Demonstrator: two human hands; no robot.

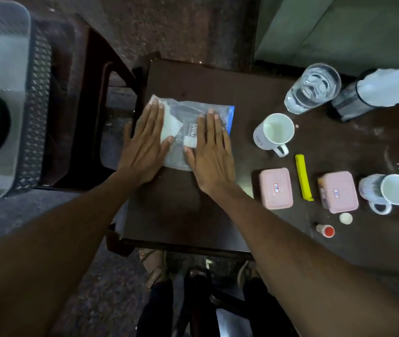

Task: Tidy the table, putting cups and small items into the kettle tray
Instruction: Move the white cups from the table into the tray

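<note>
Clear plastic bag (193, 132) flat at table's (217, 215) left end — left hand (142, 152) and right hand (211, 154) press it, fingers straight. Right: white mug (275, 132), water glass (311, 87), pink boxes (276, 188), yellow stick (303, 177). Bare tabletop nearer person.

Both forearms are bare, with no sleeves in view. The left hand (142, 152) and the right hand (211, 154) wear no rings or gloves. Below, dark trousers (157, 310) and 2 strapped sandals (153, 266) show.
</note>
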